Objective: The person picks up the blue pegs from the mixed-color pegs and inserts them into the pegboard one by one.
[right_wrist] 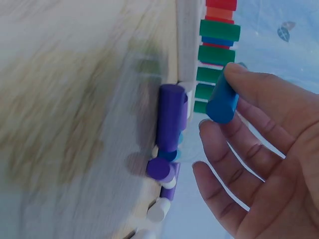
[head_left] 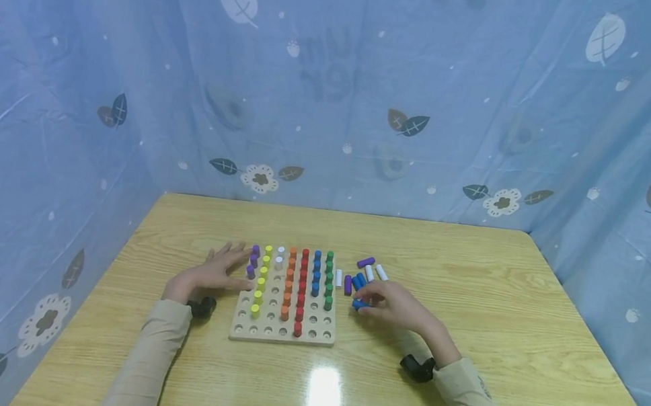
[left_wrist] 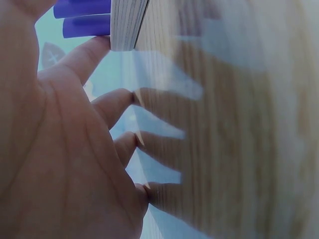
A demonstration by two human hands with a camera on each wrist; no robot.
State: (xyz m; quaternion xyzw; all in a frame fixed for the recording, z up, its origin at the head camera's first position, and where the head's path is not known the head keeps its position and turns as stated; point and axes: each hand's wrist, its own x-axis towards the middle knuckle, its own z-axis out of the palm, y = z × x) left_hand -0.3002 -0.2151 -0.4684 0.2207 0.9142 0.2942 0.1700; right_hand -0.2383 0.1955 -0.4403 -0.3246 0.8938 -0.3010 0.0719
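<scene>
A wooden pegboard lies on the table, with columns of purple, yellow, white, orange, red, blue and green pegs standing in its holes. My right hand pinches a blue peg between thumb and fingers, just right of the board. In the right wrist view this peg overlaps the row of green pegs. My left hand rests at the board's left edge, fingers spread and fairly straight, beside the purple pegs. The left wrist view shows its fingertips on the tabletop and one finger at the board's side.
Loose pegs lie right of the board: purple pegs, white pegs and blue pegs. The wooden table is bordered by a patterned blue curtain at the back and sides. Black wrist devices sit under both wrists.
</scene>
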